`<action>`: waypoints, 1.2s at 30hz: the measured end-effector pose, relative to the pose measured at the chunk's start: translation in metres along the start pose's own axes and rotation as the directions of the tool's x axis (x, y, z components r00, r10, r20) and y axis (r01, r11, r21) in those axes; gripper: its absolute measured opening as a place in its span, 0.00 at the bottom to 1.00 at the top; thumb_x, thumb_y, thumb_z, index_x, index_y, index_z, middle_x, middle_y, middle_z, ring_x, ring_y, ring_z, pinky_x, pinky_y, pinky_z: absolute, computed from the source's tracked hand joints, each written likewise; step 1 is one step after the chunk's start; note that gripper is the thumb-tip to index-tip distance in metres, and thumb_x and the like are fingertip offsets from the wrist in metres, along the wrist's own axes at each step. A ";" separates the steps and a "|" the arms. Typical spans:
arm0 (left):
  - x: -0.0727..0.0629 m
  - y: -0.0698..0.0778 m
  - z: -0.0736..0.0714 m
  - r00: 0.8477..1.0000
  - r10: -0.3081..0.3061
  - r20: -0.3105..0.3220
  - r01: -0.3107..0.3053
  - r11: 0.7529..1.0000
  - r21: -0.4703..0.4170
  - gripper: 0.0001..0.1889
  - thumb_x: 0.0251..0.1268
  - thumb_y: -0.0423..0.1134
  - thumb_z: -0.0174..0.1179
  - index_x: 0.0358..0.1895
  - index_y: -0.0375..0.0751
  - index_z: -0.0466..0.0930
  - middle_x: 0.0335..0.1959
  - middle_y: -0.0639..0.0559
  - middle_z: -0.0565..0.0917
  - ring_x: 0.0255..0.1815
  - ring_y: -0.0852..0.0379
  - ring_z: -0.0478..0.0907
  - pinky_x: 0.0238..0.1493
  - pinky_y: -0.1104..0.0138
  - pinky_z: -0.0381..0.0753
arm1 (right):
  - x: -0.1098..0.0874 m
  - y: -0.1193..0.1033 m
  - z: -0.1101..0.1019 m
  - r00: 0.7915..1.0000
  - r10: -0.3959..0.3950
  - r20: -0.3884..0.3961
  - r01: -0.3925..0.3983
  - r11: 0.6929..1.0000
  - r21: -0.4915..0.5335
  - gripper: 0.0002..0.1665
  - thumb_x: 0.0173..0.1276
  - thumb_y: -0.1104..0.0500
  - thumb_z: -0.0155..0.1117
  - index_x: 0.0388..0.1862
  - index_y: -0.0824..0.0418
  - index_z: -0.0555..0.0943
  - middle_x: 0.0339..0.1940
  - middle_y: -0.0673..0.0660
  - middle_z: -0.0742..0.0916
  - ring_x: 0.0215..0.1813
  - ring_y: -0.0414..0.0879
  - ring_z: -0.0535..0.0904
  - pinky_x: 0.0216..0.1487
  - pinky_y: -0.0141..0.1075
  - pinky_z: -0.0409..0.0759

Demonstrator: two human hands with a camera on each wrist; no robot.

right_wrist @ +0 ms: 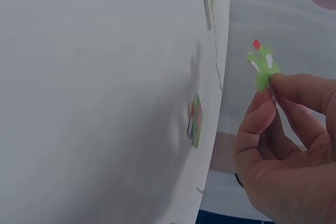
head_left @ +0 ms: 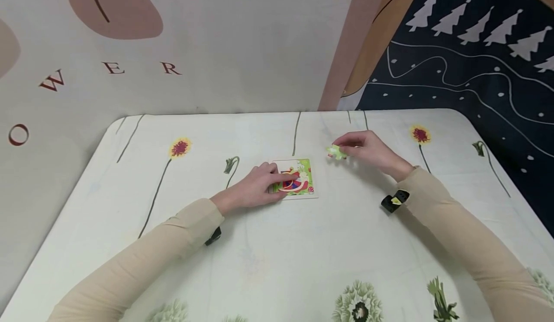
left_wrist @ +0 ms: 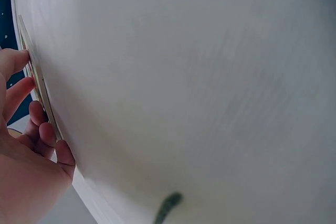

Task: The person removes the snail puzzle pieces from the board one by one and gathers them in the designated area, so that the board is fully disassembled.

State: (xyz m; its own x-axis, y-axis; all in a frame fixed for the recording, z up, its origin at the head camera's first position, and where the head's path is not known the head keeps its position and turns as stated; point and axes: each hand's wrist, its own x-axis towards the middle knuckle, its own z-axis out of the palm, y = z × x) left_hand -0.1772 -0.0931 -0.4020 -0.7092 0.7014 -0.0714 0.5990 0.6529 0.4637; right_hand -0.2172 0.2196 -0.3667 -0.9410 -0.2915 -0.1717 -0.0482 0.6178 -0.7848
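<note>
A small square jigsaw puzzle (head_left: 305, 168) with a colourful snail picture lies in its tray, mid-table in the head view. My left hand (head_left: 255, 187) rests on its left part. The index finger stretches across the picture, and the thumb lies near the lower edge. In the left wrist view the other fingers (left_wrist: 47, 132) bend at the tray's edge. To the right, my right hand (head_left: 368, 150) pinches a green puzzle piece (right_wrist: 265, 64) between thumb and fingertips, raised off the table. It bears white and red patches.
In the right wrist view, a small stack of puzzle pieces (right_wrist: 197, 121) lies on the table below my right hand; the head view does not show it distinctly. A flower-printed cloth (head_left: 277, 254) covers the table. Behind its far edge hangs a printed fabric (head_left: 242, 48).
</note>
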 end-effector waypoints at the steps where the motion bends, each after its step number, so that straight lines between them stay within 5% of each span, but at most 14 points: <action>1: 0.000 0.000 0.000 1.000 -0.001 0.000 0.001 1.000 -0.002 0.26 0.67 0.45 0.63 0.68 0.55 0.76 0.37 0.52 0.73 0.39 0.57 0.63 0.42 0.66 0.59 | -0.001 0.000 -0.002 1.000 0.009 -0.004 -0.009 1.000 -0.005 0.18 0.74 0.60 0.59 0.60 0.63 0.82 0.59 0.63 0.84 0.56 0.50 0.76 0.52 0.29 0.72; 23: 0.000 -0.001 0.001 1.000 -0.008 0.006 0.008 1.000 -0.014 0.26 0.67 0.46 0.62 0.69 0.56 0.75 0.37 0.53 0.73 0.39 0.57 0.63 0.42 0.66 0.59 | -0.005 0.028 -0.028 0.996 0.078 -0.049 -0.081 0.994 -0.071 0.19 0.75 0.58 0.58 0.59 0.64 0.82 0.61 0.65 0.83 0.50 0.39 0.75 0.49 0.28 0.71; 36: -0.001 0.001 -0.001 1.000 -0.009 0.012 0.010 1.000 -0.017 0.26 0.67 0.46 0.62 0.69 0.56 0.74 0.38 0.53 0.74 0.40 0.57 0.63 0.43 0.66 0.59 | 0.006 0.038 -0.030 0.985 0.168 -0.048 -0.172 0.980 -0.101 0.19 0.76 0.58 0.55 0.60 0.65 0.81 0.63 0.67 0.81 0.50 0.48 0.71 0.45 0.34 0.70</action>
State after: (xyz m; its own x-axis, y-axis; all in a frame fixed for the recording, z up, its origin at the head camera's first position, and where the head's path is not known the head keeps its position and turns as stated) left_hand -0.1767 -0.0939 -0.4004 -0.7105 0.6985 -0.0859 0.5860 0.6547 0.4775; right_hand -0.2345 0.2632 -0.3792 -0.9508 -0.1482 -0.2721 0.0806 0.7294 -0.6793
